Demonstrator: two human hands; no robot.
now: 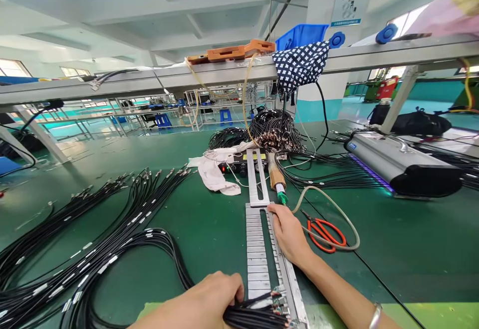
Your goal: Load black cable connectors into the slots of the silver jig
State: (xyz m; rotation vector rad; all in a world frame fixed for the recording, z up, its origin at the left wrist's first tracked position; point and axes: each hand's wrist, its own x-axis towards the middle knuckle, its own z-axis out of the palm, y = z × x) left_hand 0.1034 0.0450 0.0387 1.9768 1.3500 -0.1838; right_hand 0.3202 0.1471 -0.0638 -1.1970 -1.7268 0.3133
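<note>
My left hand (pixel 209 301) is closed around a bundle of thin black cables (pixel 258 314) whose connector ends lie over the near end of a long slotted metal fixture (pixel 257 249). My right hand (pixel 288 232) rests on the fixture's right rail, fingers bent and pointing away from me. Its fingertips are close to the green-tipped soldering iron (pixel 277 179); whether they hold anything is hidden. A second metal rail (pixel 257 177) extends the fixture away from me.
Many black cables (pixel 93 244) fan across the green mat on the left. Orange-handled scissors (pixel 324 232) and a grey cord lie right of the fixture. A white cloth (pixel 213 172), a coiled cable pile (pixel 275 129) and a long grey lamp unit (pixel 400 162) sit farther back.
</note>
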